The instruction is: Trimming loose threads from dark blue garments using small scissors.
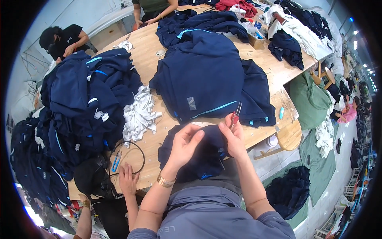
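A dark navy garment is draped at the near edge of the wooden surface, toward the lap, below and between the two hands; it is judged soft, limp and fairly light, easily bunched and not fragile, though a loose fold may slip; a hold is best taken at an edge or seam, pinched between thumb and fingertips, with the fabric drawn taut and clear of the blades. At the left hand, thumb and fingers are curled beside the garment's upper edge; whether fabric is pinched there cannot be told. Red-handled snips are gripped by the right hand, blades pointed away from the body; they are judged stiff, light and sharp, best held by the handles. Farther out, a large navy pile is spread; to the left, crumpled white cloth and a navy heap are placed; blue snips are laid near a co-worker's hand.
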A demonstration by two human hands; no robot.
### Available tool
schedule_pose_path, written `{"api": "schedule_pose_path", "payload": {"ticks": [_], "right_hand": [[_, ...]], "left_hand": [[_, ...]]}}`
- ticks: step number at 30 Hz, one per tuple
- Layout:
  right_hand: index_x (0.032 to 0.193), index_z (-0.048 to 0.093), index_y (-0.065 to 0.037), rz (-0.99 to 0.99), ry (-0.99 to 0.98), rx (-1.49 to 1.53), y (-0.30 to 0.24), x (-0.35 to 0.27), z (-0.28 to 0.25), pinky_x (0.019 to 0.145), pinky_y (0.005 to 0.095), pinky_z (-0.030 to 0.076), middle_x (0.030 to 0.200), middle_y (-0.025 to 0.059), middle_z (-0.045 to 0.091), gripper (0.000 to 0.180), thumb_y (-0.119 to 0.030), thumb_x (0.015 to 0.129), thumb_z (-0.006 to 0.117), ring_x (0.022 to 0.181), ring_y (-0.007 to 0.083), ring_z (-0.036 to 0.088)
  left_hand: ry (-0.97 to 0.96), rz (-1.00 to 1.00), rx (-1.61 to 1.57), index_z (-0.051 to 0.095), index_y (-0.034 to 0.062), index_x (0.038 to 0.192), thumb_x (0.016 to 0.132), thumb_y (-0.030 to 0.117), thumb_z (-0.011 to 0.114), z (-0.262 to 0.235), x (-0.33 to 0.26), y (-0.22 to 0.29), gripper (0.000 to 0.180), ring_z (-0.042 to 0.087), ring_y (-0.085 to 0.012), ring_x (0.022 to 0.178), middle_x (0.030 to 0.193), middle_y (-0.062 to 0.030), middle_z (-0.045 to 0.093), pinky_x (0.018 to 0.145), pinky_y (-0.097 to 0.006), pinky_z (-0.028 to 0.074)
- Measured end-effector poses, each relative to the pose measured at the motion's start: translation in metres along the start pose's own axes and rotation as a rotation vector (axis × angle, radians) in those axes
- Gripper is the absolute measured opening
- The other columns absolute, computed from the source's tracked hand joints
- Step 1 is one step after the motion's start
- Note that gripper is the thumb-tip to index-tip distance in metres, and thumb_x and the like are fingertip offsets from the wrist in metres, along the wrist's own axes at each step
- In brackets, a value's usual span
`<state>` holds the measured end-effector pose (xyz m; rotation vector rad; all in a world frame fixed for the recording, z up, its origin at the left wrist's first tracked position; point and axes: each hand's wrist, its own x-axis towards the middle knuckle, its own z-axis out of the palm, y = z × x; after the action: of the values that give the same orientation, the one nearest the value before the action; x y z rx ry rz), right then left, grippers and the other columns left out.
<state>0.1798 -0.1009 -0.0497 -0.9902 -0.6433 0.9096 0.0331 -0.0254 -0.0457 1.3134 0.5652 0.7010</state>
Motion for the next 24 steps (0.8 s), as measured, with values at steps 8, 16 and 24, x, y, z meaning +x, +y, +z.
{"api": "schedule_pose_path", "payload": {"ticks": [8,16,24], "right_hand": [[0.083,0.037,-0.010,-0.031,-0.033,-0.042,0.002,0.004,-0.001,0.060,0.0177,0.033,0.071,-0.0042,0.041,0.021,-0.010,0.088,0.058,0.066,0.0030,0.039],[0.077,0.046,-0.004,-0.345,-0.050,-1.007,-0.017,-0.004,-0.014,0.053,0.0335,0.038,0.061,0.0091,0.047,0.034,-0.031,0.079,0.067,0.057,0.0243,0.049],[0.072,0.050,-0.004,-0.421,-0.226,-1.198,-0.026,-0.008,-0.020,0.051,0.0352,0.038,0.056,0.0093,0.050,0.031,-0.028,0.072,0.070,0.054,0.0286,0.052]], "left_hand": [[0.085,-0.115,-0.356,0.049,0.0097,0.090,0.095,0.020,0.048,0.006,0.006,-0.002,0.011,0.033,0.0026,0.061,0.074,0.0100,0.043,0.050,-0.014,0.025],[0.116,-0.129,-0.331,0.048,0.0092,0.092,0.095,0.020,0.047,-0.006,0.007,-0.002,0.012,0.036,0.0023,0.064,0.076,0.0084,0.045,0.053,-0.013,0.029],[0.064,-0.131,-0.414,0.048,0.0071,0.092,0.096,0.019,0.046,-0.001,0.006,0.007,0.012,0.045,-0.0017,0.077,0.083,0.0043,0.050,0.071,-0.017,0.038]]}}
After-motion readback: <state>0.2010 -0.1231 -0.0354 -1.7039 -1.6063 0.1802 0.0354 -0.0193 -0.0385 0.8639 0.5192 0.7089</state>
